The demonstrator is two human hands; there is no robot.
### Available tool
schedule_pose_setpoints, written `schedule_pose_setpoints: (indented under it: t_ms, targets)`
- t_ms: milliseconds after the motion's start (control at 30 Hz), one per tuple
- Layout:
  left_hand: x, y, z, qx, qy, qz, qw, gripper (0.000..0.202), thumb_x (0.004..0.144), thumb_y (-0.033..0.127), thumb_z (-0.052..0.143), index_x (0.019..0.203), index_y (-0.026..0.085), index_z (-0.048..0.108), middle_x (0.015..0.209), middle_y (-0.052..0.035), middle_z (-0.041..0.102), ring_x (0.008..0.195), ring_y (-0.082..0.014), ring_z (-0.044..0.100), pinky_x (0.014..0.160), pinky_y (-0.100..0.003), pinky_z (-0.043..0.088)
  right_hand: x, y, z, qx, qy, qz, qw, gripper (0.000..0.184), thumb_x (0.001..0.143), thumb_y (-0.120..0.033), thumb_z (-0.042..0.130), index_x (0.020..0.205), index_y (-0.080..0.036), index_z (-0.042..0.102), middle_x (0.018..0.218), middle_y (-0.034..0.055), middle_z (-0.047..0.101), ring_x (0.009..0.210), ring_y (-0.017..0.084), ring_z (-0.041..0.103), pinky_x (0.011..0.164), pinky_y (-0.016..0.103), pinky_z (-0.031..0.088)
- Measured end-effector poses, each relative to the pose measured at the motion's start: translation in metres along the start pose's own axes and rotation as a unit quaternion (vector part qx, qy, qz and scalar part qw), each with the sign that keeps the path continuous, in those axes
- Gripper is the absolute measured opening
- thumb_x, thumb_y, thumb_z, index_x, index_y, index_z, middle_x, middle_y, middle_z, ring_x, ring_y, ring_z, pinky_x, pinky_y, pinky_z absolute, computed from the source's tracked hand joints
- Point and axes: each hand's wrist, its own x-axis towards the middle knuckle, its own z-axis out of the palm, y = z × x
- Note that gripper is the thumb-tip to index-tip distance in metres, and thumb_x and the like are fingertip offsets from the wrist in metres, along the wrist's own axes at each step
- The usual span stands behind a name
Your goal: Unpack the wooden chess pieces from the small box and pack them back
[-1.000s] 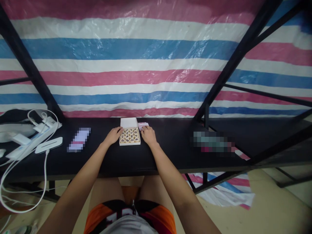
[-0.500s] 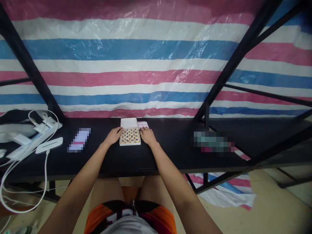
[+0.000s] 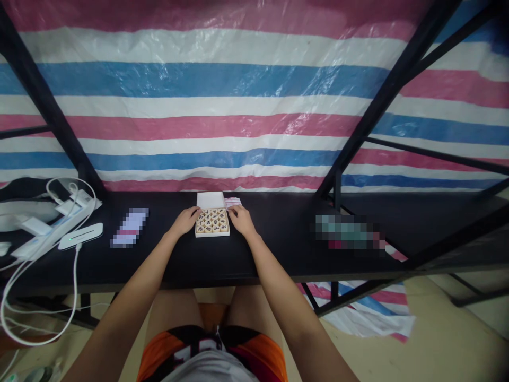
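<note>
A small white box (image 3: 212, 233) filled with several round wooden pieces bearing dark characters sits mid-table on the black tabletop (image 3: 278, 244). Its white lid (image 3: 210, 200) lies just behind it. My left hand (image 3: 184, 220) rests against the box's left side, fingers curled on the rim. On the right side, my right hand (image 3: 240, 220) touches the box, partly covering a pink-and-white folded sheet (image 3: 233, 201) behind it. Neither hand lifts anything.
White chargers and cables (image 3: 59, 223) crowd the table's left end. A blurred card (image 3: 129, 228) lies left of the box, a blurred item (image 3: 348, 232) to the right. Black frame bars (image 3: 382, 101) slant overhead; a striped tarp (image 3: 222, 106) hangs behind.
My right hand has drawn in from the pink sheet to the box's right edge. The left hand and the box have stayed put.
</note>
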Motion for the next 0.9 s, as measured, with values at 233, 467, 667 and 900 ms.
schedule_pose_setpoints:
  t_ms: [233, 467, 667, 900]
  targets:
    - [0.0, 0.0, 0.0, 0.001, 0.002, 0.001, 1.0, 0.048, 0.092, 0.045, 0.031, 0.119, 0.017, 0.059, 0.123, -0.0093, 0.061, 0.115, -0.0233, 0.055, 0.101, -0.032, 0.038, -0.004, -0.011, -0.001, 0.089, -0.012, -0.035, 0.995, 0.021, 0.084, -0.031, 0.054, 0.096, -0.02, 0.067, 0.098, 0.0033, 0.062, 0.08, 0.013, 0.056, 0.084, 0.028, 0.044]
    - [-0.001, 0.001, -0.001, -0.007, 0.0, -0.012, 1.0, 0.047, 0.092, 0.045, 0.032, 0.119, 0.018, 0.058, 0.124, -0.0087, 0.061, 0.115, -0.0235, 0.055, 0.1, -0.032, 0.038, -0.006, -0.011, 0.002, 0.073, -0.03, -0.04, 0.996, 0.025, 0.082, -0.033, 0.056, 0.1, -0.02, 0.067, 0.102, 0.0038, 0.056, 0.088, 0.014, 0.055, 0.088, 0.028, 0.042]
    - [-0.001, 0.002, -0.001, -0.004, -0.003, -0.013, 1.0, 0.046, 0.092, 0.045, 0.032, 0.12, 0.018, 0.058, 0.126, -0.0091, 0.06, 0.116, -0.0239, 0.054, 0.101, -0.033, 0.037, -0.006, -0.007, 0.006, 0.053, -0.022, -0.029, 0.998, 0.031, 0.084, -0.038, 0.054, 0.109, -0.022, 0.064, 0.108, 0.0042, 0.054, 0.099, 0.016, 0.054, 0.094, 0.028, 0.04]
    - [-0.001, 0.003, -0.001, -0.002, -0.002, -0.008, 1.0, 0.046, 0.092, 0.045, 0.032, 0.119, 0.018, 0.059, 0.124, -0.0092, 0.061, 0.115, -0.0239, 0.055, 0.1, -0.033, 0.038, 0.001, -0.009, 0.01, 0.029, -0.027, -0.004, 0.999, 0.034, 0.086, -0.041, 0.051, 0.112, -0.021, 0.063, 0.11, 0.0058, 0.056, 0.103, 0.017, 0.053, 0.093, 0.028, 0.04]
